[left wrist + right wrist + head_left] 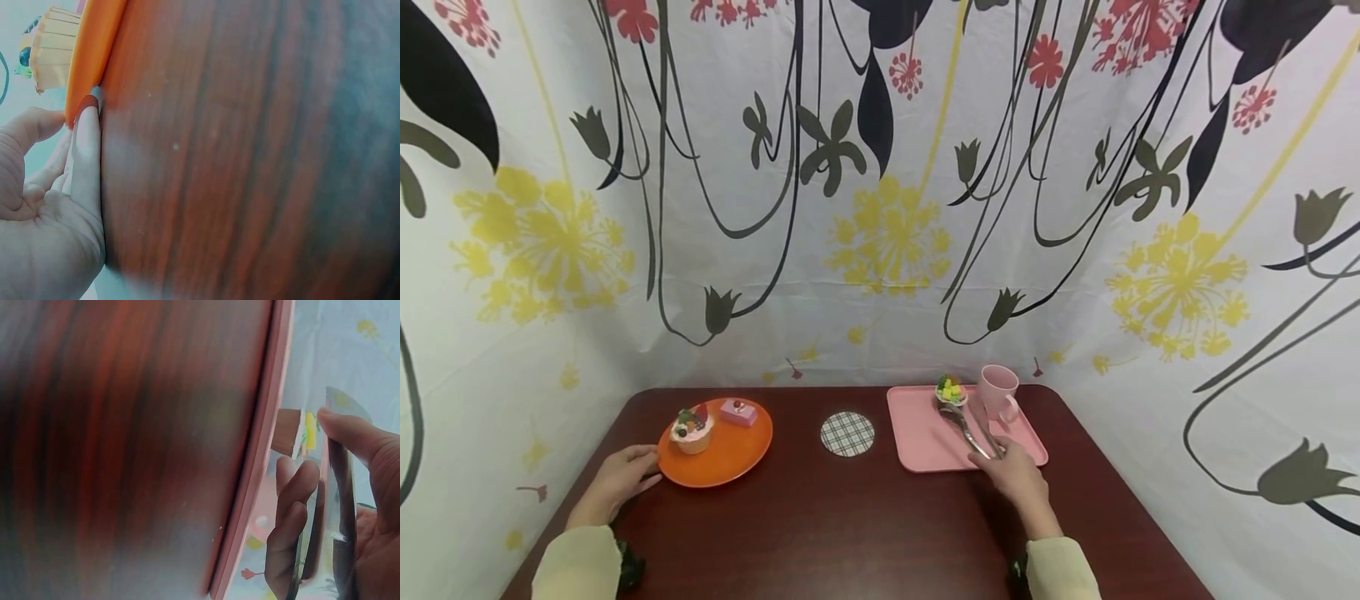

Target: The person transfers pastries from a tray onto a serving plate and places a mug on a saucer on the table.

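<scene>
My left hand [625, 475] is at the left rim of an orange plate [741, 450], thumb over the edge and fingers under it in the left wrist view. On the plate stand a fruit-topped cupcake [692, 432] and a pink cake slice [739, 412]. My right hand [1017, 475] holds metal tongs [961, 421] over a pink tray [925, 450], thumb on one arm and fingers on the other in the right wrist view. The tips of the tongs are right at a small tart [951, 390] with yellow and green topping, near the tray's back edge.
A pink mug [999, 388] stands at the tray's back right, close beside the tongs. Between plate and tray lies a round checked coaster [847, 434]. The dark wooden table [820, 533] meets a flower-patterned curtain [820, 333] at its back.
</scene>
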A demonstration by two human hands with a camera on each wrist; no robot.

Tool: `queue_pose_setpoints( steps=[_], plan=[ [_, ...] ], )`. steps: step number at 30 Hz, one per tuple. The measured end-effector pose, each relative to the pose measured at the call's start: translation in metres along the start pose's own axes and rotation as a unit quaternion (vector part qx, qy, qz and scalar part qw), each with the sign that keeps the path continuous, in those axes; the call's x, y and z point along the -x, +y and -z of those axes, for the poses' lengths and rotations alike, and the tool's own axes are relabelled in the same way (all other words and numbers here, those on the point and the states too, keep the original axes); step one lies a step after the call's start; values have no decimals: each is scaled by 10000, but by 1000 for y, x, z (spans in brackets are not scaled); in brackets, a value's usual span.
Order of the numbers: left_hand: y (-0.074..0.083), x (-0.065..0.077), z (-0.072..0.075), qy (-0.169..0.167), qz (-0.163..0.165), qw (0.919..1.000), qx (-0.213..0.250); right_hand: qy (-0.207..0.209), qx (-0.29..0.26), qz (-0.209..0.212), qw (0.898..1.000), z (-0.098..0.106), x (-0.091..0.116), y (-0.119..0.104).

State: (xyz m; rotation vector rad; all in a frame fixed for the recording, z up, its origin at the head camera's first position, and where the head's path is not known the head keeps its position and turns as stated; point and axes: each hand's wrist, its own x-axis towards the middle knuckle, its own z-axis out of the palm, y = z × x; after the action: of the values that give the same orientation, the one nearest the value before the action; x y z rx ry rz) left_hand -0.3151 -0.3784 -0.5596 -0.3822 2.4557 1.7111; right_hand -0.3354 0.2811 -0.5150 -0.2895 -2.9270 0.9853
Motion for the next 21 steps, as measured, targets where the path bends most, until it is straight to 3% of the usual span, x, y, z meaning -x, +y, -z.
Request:
queue_pose_setpoints(
  steps=[11,21],
  plan=[
    [5,5,-1,16,-7,10000,-76,-61,176,-81,9998,1,-9,6],
    [-2,1,-1,42,66,10000,-4,-159,248,-148,9995,5,-17,5]
  ],
)
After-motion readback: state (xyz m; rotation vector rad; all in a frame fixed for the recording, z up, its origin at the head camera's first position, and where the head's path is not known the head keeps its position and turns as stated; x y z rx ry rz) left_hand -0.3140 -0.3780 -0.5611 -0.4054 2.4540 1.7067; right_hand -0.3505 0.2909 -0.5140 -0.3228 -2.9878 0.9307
